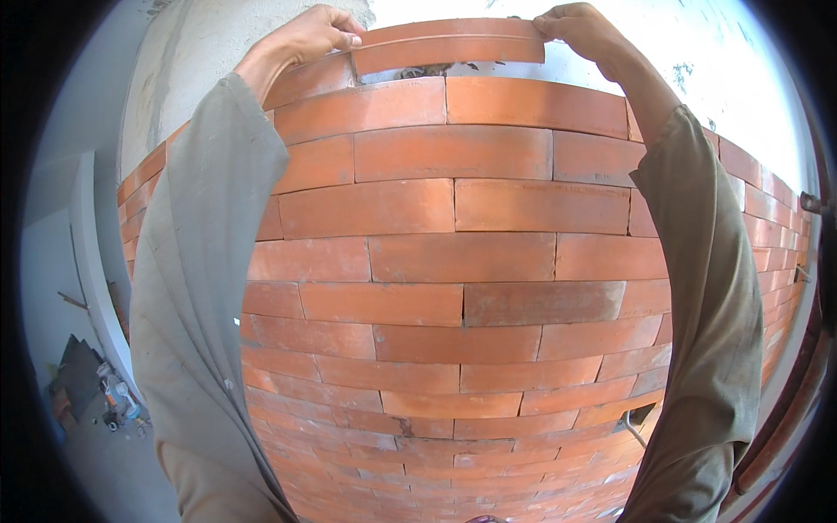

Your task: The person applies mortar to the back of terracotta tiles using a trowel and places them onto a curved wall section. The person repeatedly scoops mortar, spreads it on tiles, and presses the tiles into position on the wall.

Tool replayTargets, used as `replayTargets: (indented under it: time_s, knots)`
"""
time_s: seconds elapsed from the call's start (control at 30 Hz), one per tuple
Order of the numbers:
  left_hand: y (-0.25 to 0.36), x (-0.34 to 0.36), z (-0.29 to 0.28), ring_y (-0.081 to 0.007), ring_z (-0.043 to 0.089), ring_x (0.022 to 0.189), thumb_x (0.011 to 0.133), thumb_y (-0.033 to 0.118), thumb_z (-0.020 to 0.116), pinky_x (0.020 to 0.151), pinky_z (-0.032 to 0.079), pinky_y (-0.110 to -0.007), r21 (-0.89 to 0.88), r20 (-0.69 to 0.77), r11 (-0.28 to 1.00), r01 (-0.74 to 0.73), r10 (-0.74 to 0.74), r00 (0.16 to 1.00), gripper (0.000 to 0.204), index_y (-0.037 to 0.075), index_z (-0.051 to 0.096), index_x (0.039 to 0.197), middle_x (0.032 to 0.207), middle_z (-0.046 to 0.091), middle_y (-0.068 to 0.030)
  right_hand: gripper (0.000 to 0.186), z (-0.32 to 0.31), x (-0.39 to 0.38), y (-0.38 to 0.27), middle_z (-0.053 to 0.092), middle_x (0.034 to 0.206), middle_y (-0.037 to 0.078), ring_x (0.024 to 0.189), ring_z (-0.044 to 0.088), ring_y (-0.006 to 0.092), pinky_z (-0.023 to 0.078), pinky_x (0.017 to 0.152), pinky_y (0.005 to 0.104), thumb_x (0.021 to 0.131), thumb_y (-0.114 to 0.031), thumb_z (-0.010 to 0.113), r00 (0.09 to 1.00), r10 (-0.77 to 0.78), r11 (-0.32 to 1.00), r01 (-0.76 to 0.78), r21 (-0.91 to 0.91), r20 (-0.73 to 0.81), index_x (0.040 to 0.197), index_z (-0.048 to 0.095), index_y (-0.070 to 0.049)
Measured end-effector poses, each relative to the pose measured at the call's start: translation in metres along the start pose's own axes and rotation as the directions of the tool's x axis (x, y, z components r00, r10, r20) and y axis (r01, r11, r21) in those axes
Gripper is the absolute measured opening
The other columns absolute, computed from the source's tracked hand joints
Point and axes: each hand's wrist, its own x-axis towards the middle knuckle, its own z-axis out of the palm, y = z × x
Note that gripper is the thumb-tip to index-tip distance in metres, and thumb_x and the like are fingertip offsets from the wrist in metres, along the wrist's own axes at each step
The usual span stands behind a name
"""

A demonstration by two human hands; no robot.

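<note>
From my end I have the left hand at the upper left and the right hand at the upper right, one at each end of a long, thin terracotta brick. The left fingers and thumb are closed on its left end; the right ones pinch its right end, though I can't see the far side of either grip. The brick sits level above the top course of a brick wall. Under it a slit shows pale surface and a dark, mortar-like lump. Just beside its left end lies another brick on that course; I can't tell whether the two touch.

White plaster rises behind. The two grey-green sleeves block much of my view of the wall's sides. Close to the right forearm a dark opening breaks the bricks, with a pale bent rod or cable at it. Reddish-brown pipes run along the right rim. Far left, past a white post, dark flat sheets and a white-and-blue object rest low by the grey floor.

Faint marks run along one brick's upper edge; I can't tell whether they are writing.
</note>
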Motion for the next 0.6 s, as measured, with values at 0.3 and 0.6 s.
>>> replayTargets:
  time_s: [0.3, 0.6]
  knots:
    - [0.023, -0.019, 0.005, -0.0329, 0.067, 0.086, 0.087, 0.016, 0.061, 0.072, 0.051, -0.041, 0.083, -0.519, 0.975, -0.206, 0.219, 0.826, 0.021, -0.002, 0.064, 0.097, 0.091, 0.069, -0.0214, 0.018, 0.008, -0.011, -0.023, 0.067, 0.079, 0.012, 0.07, 0.062, 0.0191, 0.049, 0.063, 0.0339, 0.086, -0.014, 0.065, 0.947, -0.002, 0.992, 0.043, 0.118, -0.322, 0.091, 0.07, 0.002]
    - [0.049, -0.064, 0.027, -0.0278, 0.071, 0.083, 0.091, 0.023, 0.067, 0.077, 0.058, -0.041, -0.445, -0.505, 0.894, -0.052, -0.203, 0.839, 0.039, -0.003, 0.063, 0.12, 0.094, 0.071, -0.0183, 0.032, 0.023, -0.062, -0.08, 0.068, 0.087, 0.011, 0.08, 0.064, 0.0213, 0.051, 0.075, 0.0332, 0.091, -0.027, 0.067, 0.845, -0.018, 0.981, 0.118, 0.154, -0.534, 0.103, 0.068, 0.003]
